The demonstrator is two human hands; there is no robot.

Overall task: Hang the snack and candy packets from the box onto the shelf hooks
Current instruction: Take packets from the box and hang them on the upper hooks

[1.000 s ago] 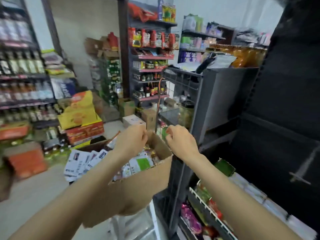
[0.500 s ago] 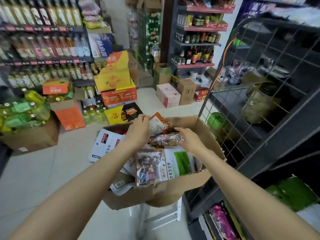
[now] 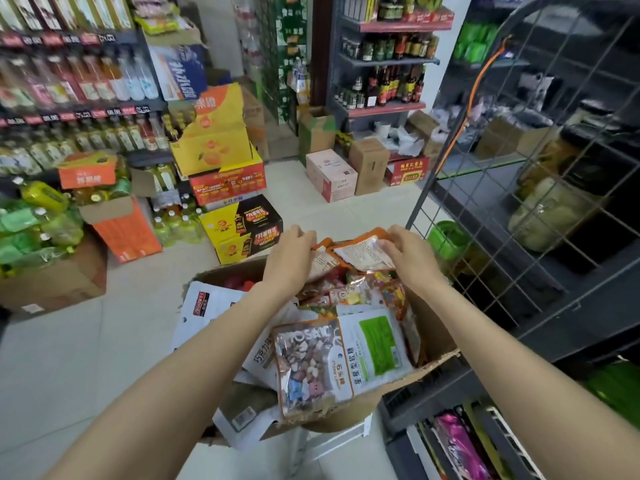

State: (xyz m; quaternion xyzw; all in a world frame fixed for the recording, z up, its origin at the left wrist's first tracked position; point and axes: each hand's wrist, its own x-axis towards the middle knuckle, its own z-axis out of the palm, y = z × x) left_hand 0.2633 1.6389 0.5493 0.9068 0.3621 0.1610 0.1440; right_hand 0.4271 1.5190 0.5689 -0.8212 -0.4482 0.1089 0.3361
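A brown cardboard box (image 3: 434, 344) stands in front of me on a white stool, heaped with snack and candy packets. A clear packet of mixed candy (image 3: 308, 365) and a white packet with a green panel (image 3: 375, 344) lie at its near edge. At the far side my left hand (image 3: 291, 258) and my right hand (image 3: 407, 256) each grip an end of an orange-edged packet (image 3: 360, 252) raised a little above the pile. The dark wire-grid shelf (image 3: 519, 188) rises to the right of the box.
Stacked yellow, red and black cartons (image 3: 225, 181) stand on the tiled floor beyond the box, with bottle shelves (image 3: 69, 81) at the left. Pink and brown cartons (image 3: 332, 174) sit by the far shelving. A low rack of packets (image 3: 460, 445) is at bottom right.
The view dropped from the shelf down to the box. Both hands went into the far side of the box and lifted the orange-edged packet out of the pile.
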